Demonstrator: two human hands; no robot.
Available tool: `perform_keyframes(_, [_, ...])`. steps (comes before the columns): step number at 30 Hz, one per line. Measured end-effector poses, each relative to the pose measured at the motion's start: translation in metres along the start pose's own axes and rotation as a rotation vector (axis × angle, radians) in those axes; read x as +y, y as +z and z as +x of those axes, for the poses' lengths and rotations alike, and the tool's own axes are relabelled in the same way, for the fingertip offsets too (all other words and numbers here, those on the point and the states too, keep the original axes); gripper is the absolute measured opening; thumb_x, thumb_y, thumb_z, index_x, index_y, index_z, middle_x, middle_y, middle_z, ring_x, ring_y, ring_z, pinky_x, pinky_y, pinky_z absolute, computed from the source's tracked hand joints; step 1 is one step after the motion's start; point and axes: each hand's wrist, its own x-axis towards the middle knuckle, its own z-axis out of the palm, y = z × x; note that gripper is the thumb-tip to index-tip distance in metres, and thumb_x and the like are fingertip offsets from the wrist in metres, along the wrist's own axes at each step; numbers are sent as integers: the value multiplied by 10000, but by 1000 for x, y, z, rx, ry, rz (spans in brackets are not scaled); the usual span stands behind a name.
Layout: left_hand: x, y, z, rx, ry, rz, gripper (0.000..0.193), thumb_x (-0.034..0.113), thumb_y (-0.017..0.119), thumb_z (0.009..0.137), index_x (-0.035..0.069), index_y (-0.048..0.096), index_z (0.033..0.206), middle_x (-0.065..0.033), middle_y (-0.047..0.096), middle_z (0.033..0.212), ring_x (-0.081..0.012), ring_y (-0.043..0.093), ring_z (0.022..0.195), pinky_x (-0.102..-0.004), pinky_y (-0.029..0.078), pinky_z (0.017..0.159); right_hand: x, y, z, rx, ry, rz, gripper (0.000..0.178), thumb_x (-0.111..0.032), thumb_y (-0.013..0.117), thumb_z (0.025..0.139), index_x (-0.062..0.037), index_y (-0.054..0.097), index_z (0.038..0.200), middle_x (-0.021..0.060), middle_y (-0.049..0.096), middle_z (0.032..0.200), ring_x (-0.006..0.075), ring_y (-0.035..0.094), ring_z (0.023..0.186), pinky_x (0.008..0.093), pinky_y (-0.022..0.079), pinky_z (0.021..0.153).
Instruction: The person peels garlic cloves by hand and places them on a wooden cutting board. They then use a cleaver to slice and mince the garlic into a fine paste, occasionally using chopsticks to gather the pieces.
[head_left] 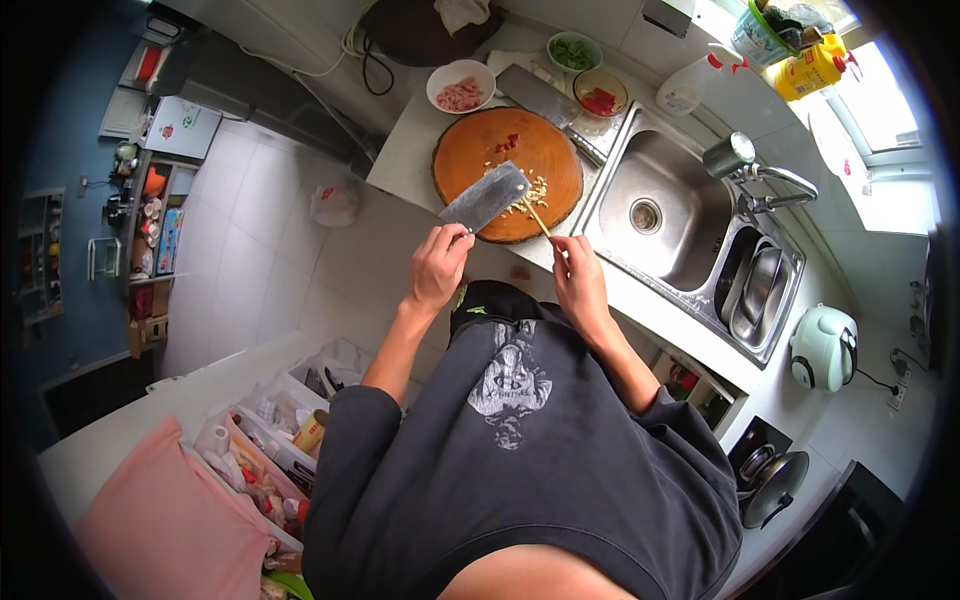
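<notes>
A round wooden cutting board (555, 150) lies on the counter with pale chopped bits (538, 190) and a small heap of red pieces (507, 143) on it. My left hand (437, 268) is closed on the near-left end of a cleaver (485, 198), whose broad grey blade is held tilted over the board. Its handle is hidden. Between the fingers of my right hand (580, 275) is a thin, light chopstick (538, 218). The chopstick's far tip reaches the blade's right end, beside the pale bits.
Behind the board stand a white bowl of sliced meat (460, 87), a bowl of chopped greens (573, 52) and a glass bowl of red pieces (601, 97). A flat grey blade (537, 93) lies between them. The steel sink (665, 190) and faucet (785, 185) are at the right.
</notes>
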Motion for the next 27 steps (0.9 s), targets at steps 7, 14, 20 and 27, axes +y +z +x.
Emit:
perform_keyframes(7, [-3, -5, 6, -24, -15, -27, 260, -80, 793, 786, 38, 718, 1006, -89, 589, 936, -288, 652, 825, -409, 557, 703, -39, -20, 5, 13, -18, -320, 382, -37, 727, 879, -14, 665, 1255, 117, 634, 1058, 327, 688, 939, 432, 590, 734])
perform_keyframes(14, [-12, -11, 17, -44, 48, 4, 153, -45, 731, 861, 24, 604, 913, -98, 559, 879, -296, 617, 832, -415, 548, 686, -58, -37, -2, 57, -62, -390, 327, 35, 615, 932, -23, 665, 1251, 129, 654, 1081, 335, 701, 883, 445, 585, 688])
perform_keyframes(20, [-15, -17, 22, -51, 27, 4, 184, -82, 751, 833, 8, 602, 893, -120, 573, 884, -335, 622, 838, -441, 534, 710, -60, -38, -1, 86, -88, -369, 334, 44, 627, 926, -11, 668, 1252, 138, 656, 1094, 345, 706, 905, 437, 589, 702])
perform_keyframes(27, [-14, -16, 22, -103, 103, 71, 122, -29, 674, 851, 40, 577, 874, -88, 556, 875, -290, 622, 834, -408, 550, 691, -69, -19, 5, -275, -265, -126, 330, 5, 647, 925, -49, 688, 1248, 118, 659, 1043, 334, 707, 876, 441, 605, 702])
